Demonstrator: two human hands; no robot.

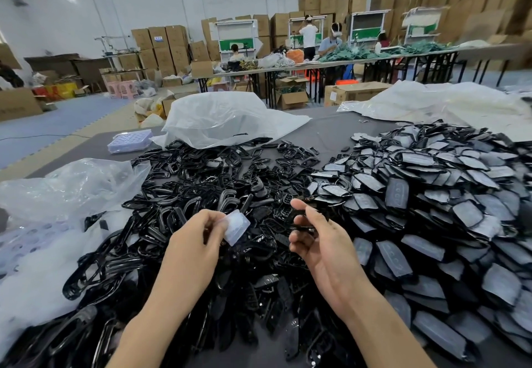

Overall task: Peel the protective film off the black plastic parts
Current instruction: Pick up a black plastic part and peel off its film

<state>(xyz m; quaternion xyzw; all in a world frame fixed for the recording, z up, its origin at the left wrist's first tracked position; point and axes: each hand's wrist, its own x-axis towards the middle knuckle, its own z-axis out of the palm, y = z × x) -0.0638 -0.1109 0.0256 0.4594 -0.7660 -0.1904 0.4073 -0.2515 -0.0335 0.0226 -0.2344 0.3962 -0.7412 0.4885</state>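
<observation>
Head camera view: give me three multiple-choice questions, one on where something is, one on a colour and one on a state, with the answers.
1. Where does the heap of black plastic parts still under greyish film lie?
A) inside a cardboard box
B) on the person's right
C) on the person's left

2. What colour is the peeled piece of film in the left hand?
A) translucent white
B) green
C) orange

3. What is the right hand doing?
A) lying flat on the table
B) pulling a bag
C) holding a glossy black plastic part

Answers:
1 B: the film-covered heap fills the right side, while the bare glossy parts lie in the middle and to the left.
2 A: the piece looks milky and see-through against the dark parts.
3 C: its thumb and fingers curl round the part.
</observation>
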